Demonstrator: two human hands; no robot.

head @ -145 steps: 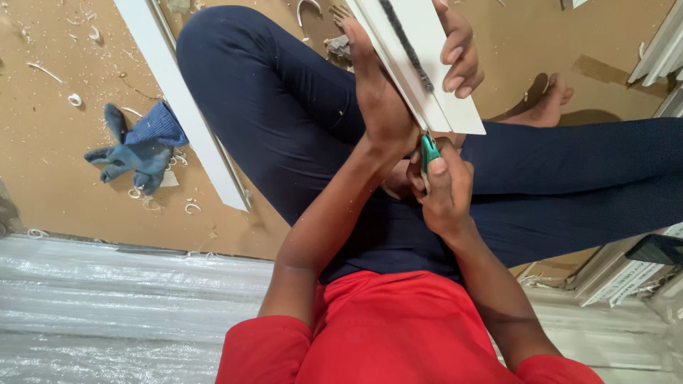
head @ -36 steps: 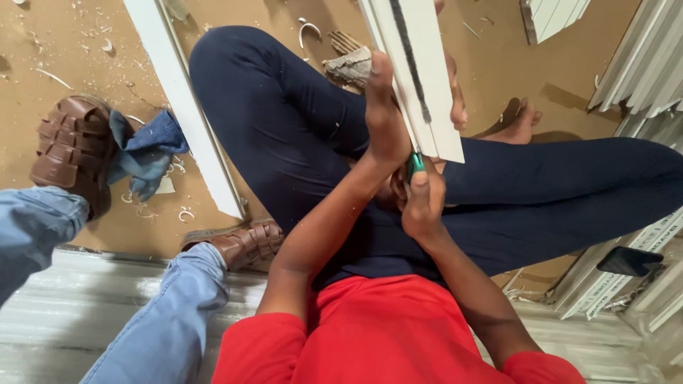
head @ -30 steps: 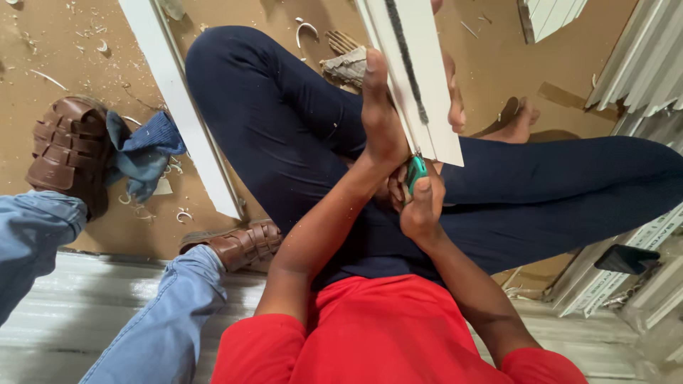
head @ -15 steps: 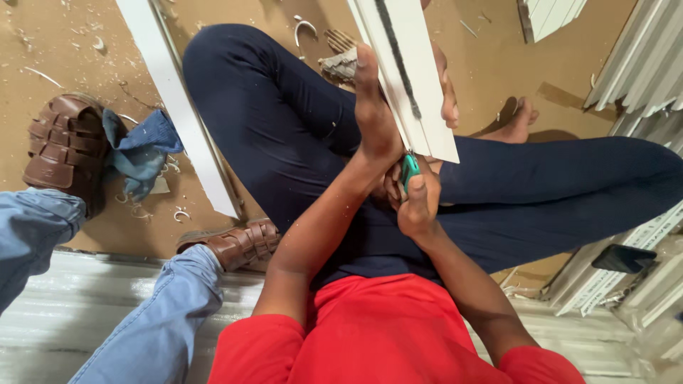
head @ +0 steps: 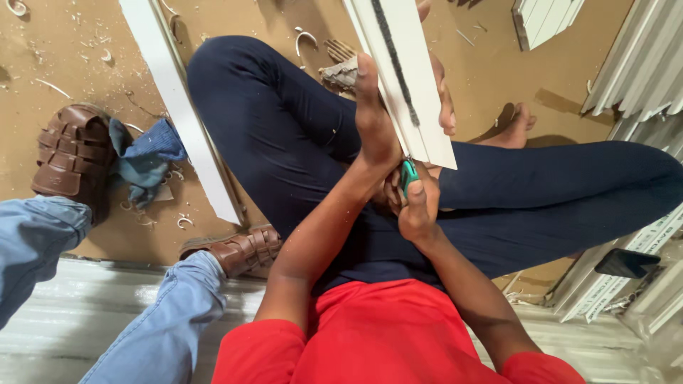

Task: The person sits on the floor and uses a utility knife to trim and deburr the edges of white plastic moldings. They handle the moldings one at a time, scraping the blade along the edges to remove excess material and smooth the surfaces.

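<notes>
1. A white flat panel strip (head: 409, 78) with a dark groove down its length stands tilted over the lap of a person seated cross-legged in dark navy trousers and a red shirt.
2. The left hand (head: 377, 117) is wrapped around the strip's near end, fingers curled over its far edge; the right hand (head: 418, 210) is closed tight on a green-handled tool (head: 408, 174) pressed at the strip's bottom corner.
3. At lower right, long white packaged strips with printed lettering (head: 626, 281) lean beside a small black rectangular object (head: 626, 263).
4. A second white strip (head: 181, 107) lies across the dusty brown floor, scattered with curled shavings; a crumpled blue cloth (head: 146, 160) sits beside it.
5. Another person's brown woven leather sandals (head: 75, 156) and pale blue jeans fill the left edge; almost five seconds earlier that spot showed only the cloth.
</notes>
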